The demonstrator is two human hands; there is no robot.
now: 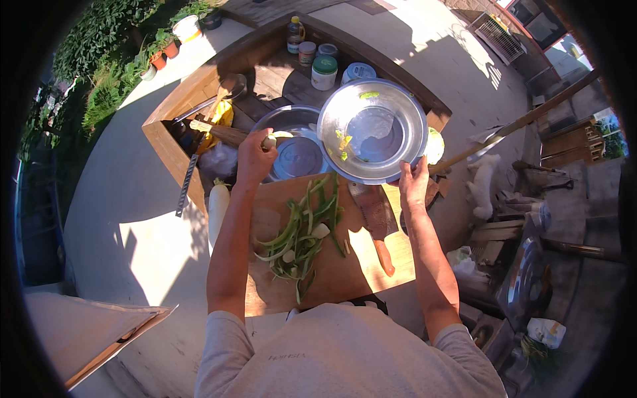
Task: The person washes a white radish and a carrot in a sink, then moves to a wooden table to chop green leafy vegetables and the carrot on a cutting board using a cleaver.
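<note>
My right hand point(415, 180) grips the near right rim of a shiny metal bowl point(328, 142), held up with its inside showing. A few green and yellowish leaf bits cling inside it. My left hand point(257, 158) is closed around a small pale-green vegetable piece point(269, 141), its kind unclear, beside a second metal basin point(279, 123). On the wooden cutting board point(355, 275) lies a heap of green peels point(298, 242) with pale chunks. A cleaver point(378, 229) rests right of the heap, handle toward me. A long white radish point(217, 202) lies beside my left forearm.
Behind the bowls, a wood-edged table point(169, 142) holds a bottle point(294, 36) and several jars point(324, 73). A knobby metal rod point(189, 176) sticks out over its left edge. A cabbage-like green vegetable point(434, 146) sits right of the bowl. A white dog point(486, 186) is on the right.
</note>
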